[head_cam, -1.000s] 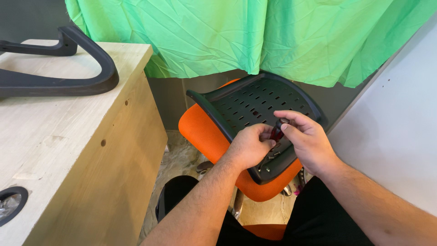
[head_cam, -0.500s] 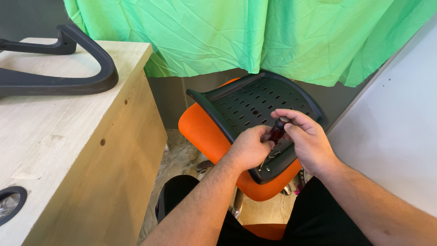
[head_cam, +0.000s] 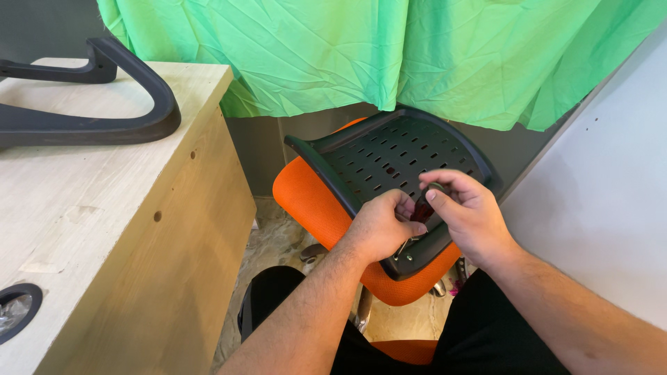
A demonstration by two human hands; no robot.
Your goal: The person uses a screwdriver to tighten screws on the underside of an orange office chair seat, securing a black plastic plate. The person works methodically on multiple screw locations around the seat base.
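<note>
An orange office-chair seat (head_cam: 316, 201) lies upside down in front of me, its black perforated plastic underside (head_cam: 399, 156) facing up. My left hand (head_cam: 381, 226) rests on the near edge of the black panel, fingers curled around a small part there. My right hand (head_cam: 467, 215) pinches a small dark red-handled tool (head_cam: 422, 208) upright between thumb and fingers, its tip at the panel. A metal bracket with a screw (head_cam: 403, 248) shows just under my left hand. The tool's tip is hidden by my fingers.
A light wooden desk (head_cam: 104, 229) stands at the left with a black curved chair armrest (head_cam: 104, 111) on top and a round cable hole (head_cam: 15, 309). A green cloth (head_cam: 389, 55) hangs behind. A white wall panel (head_cam: 604, 194) is at the right. Chair base parts lie on the floor (head_cam: 438, 288).
My right hand has shifted its grip on the tool slightly, and both hands stay together at the seat's near edge. The seat has not moved.
</note>
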